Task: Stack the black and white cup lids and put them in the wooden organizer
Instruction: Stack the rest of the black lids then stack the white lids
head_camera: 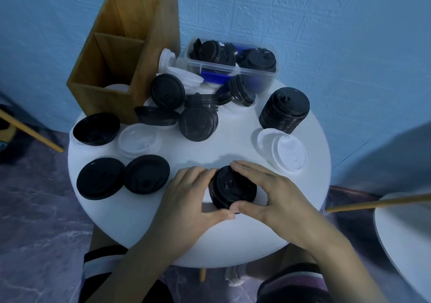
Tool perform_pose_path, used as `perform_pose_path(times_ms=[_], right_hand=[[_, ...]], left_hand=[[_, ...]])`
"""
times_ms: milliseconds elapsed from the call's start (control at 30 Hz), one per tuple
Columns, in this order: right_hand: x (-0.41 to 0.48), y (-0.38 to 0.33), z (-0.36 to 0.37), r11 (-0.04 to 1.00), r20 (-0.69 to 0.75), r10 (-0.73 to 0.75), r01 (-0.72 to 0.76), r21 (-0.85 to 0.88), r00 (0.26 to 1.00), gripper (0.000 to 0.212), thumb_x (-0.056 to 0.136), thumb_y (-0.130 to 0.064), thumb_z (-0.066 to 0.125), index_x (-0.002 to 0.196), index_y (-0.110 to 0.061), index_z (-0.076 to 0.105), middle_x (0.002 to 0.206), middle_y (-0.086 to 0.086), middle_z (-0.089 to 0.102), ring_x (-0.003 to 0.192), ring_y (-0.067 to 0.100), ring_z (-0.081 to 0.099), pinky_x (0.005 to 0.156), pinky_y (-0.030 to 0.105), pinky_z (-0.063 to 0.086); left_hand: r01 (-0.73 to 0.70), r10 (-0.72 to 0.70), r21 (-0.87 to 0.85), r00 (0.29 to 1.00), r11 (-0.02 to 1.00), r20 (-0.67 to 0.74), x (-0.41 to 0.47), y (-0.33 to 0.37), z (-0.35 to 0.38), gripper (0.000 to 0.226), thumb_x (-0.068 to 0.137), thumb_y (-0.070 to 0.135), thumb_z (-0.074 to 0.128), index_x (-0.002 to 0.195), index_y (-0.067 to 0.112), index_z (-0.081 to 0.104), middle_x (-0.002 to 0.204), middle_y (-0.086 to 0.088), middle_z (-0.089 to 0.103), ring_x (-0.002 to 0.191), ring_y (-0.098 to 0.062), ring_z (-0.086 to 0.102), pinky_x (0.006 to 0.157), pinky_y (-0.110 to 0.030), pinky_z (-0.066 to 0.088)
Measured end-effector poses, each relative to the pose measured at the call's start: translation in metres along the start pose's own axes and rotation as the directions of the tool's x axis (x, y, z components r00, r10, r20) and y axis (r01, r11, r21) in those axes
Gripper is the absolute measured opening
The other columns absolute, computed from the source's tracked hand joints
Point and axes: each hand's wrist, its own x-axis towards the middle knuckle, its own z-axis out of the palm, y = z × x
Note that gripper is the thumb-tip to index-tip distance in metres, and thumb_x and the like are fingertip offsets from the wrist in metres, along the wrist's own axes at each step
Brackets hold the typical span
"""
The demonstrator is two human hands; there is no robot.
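A short stack of black lids (232, 187) stands near the front of the round white table (233, 239). My left hand (186, 195) grips its left side and my right hand (263, 193) grips its right side, thumbs meeting in front. A taller black stack (284, 110) stands at the right rear. Loose black lids (198, 124) and white lids (289, 153) lie scattered across the table. The wooden organizer (109, 53) stands at the back left, with white lids (116, 87) low in its front compartment.
A clear plastic box (233, 67) holding more black lids sits at the back against the blue wall. Two flat black lids (101, 177) lie at the front left. Another white table edge (401, 237) and a wooden leg (377, 203) are at the right.
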Motion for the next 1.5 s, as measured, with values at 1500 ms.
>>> perform_pose_path(times_ms=[1500], right_hand=[[0.032,0.005,-0.013,0.946,0.113,0.054,-0.087,0.313,0.992,0.054,0.079,-0.06,0.07,0.13,-0.043,0.063,0.114,-0.017,0.071,0.106,0.0,0.067,0.102,0.03,0.051]], left_hand=[[0.088,-0.082,-0.087,0.994,0.992,0.07,-0.003,-0.006,-0.012,0.082,0.081,0.075,0.044,0.152,0.035,0.036,0.138,0.028,0.045,0.129,0.011,0.032,0.099,-0.006,0.026]])
